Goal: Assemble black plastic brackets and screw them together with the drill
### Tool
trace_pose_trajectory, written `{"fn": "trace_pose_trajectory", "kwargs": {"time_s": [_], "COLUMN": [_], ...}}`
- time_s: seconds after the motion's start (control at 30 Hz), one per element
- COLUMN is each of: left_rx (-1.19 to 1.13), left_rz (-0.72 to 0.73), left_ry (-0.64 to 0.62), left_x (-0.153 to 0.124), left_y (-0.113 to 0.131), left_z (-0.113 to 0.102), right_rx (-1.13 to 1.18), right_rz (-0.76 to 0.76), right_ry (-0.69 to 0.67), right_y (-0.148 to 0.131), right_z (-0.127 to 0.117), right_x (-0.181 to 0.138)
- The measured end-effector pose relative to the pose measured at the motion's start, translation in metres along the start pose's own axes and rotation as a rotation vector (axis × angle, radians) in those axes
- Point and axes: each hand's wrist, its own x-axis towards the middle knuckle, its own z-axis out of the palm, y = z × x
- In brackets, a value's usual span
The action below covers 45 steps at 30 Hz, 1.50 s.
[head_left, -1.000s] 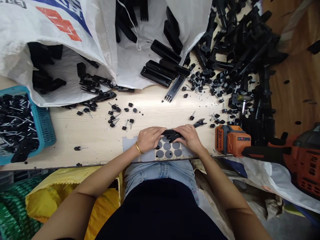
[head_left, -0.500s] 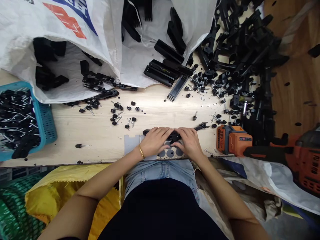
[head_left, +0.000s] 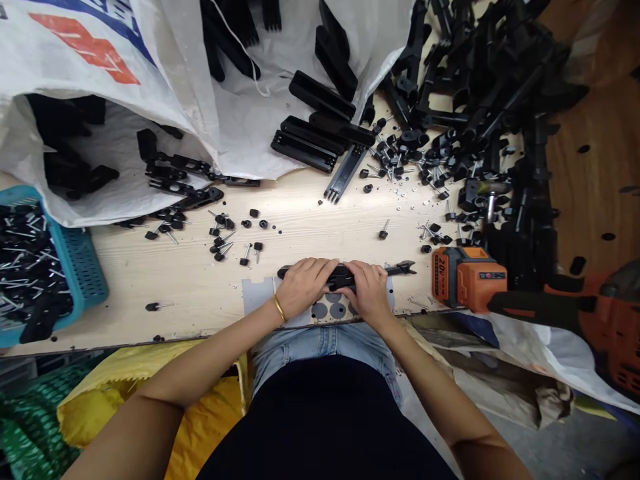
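Observation:
A long black plastic part [head_left: 342,276] with a forked right end lies crosswise near the table's front edge, much of it under my fingers. My left hand [head_left: 306,288], with a gold bangle at the wrist, is wrapped over its left half. Around the right half, my right hand [head_left: 367,288] is closed, thumb on the near side. Beneath the hands are grey patches [head_left: 257,297] and grey discs [head_left: 337,311] on the table surface. Several black-headed screws [head_left: 220,248] lie beyond my left hand, and a single one [head_left: 384,230] lies beyond my right.
At the left stands a blue basket [head_left: 90,267] full of black-headed screws. White woven sacks [head_left: 175,67] with black parts spread across the back. A heap of black parts [head_left: 480,100] fills the back right. An orange power tool with its battery [head_left: 470,277] lies to the right.
The black part has turned slightly and lies more level, with its middle more exposed between my hands. Both hands still hold it. The whole view has shifted a little.

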Motion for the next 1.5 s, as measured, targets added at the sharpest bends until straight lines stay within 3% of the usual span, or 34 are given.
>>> {"fn": "trace_pose_trajectory", "kwargs": {"time_s": [0.23,0.53,1.3,1.4,1.5], "left_rx": [0.030,-0.009,-0.018,-0.057,-0.129], "left_rz": [0.026,0.060,0.069,0.049,0.085], "left_ry": [-0.095,-0.098,-0.101,-0.124,-0.077], "left_x": [0.003,0.010,0.008,0.011,0.011], "left_y": [-0.002,-0.005,-0.002,-0.002,-0.003], "left_z": [-0.003,0.000,-0.002,-0.002,-0.008], "right_rx": [-0.058,0.052,0.025,0.092,0.156], "right_rz": [0.158,-0.128,-0.008,-0.038,-0.067], "right_ry": [0.080,-0.077,-0.032,-0.081,-0.117], "right_y": [-0.020,0.022,0.003,0.009,0.032], "right_z": [0.011,-0.009,-0.005,-0.015,-0.035], "right_x": [-0.012,0.009,0.006,0.011,0.027]}}
